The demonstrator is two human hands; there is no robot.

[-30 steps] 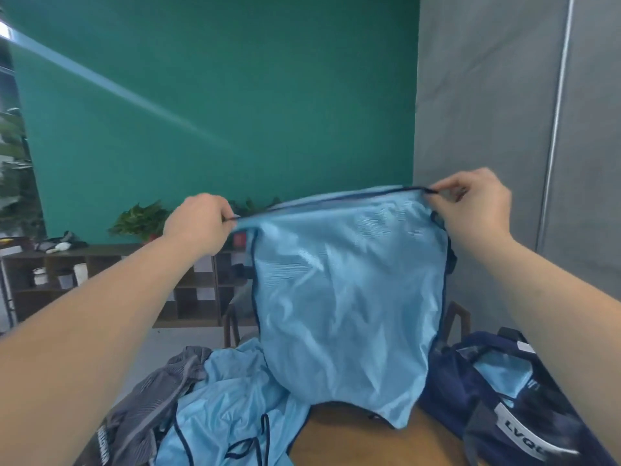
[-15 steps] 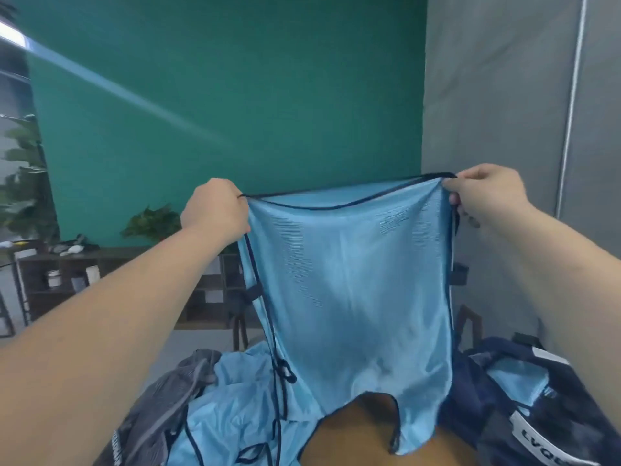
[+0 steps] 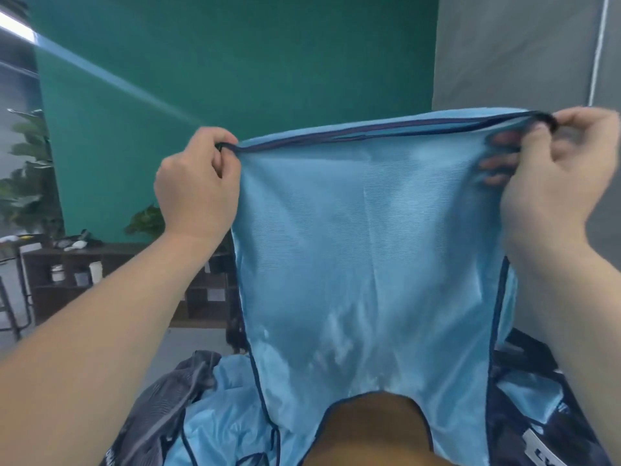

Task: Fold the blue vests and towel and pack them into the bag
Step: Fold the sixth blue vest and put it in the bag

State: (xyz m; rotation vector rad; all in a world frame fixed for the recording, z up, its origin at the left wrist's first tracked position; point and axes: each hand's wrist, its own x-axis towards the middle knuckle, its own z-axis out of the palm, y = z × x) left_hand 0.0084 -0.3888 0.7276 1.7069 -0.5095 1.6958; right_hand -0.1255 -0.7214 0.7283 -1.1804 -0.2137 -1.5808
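- The blue mesh vest (image 3: 363, 264) hangs in the air in front of the person, held up by its dark-blue bound edge (image 3: 369, 131), which is drawn fairly taut between the two hands.
- The left hand (image 3: 198, 186) pinches the vest's left top corner, fingers curled round the binding.
- The right hand (image 3: 557, 169) pinches the vest's right top corner. The thumb is on the near side, and the fingers (image 3: 497, 163) behind the cloth show through the mesh.
- Below the vest's curved lower cut-out, the brown wooden table (image 3: 373, 428) is in view.
- Below and left of the vest lies a heap of blue vests (image 3: 228, 408), touching a crumpled grey fabric (image 3: 164, 408) further left. That may be the towel, though I cannot tell.
- Below and right of the vest sits the navy bag (image 3: 544, 432), with light-blue cloth showing at its opening.
- Handling, as a judgement:
  - The vest looks very light, thin and limp, with a slick sheen, so it will likely slide and lose its creases when let go.
  - The stitched binding at the corners gives the firmest hold, as the open mesh could snag or stretch.
  - Laying the vest flat on the table before folding would keep the edges aligned.
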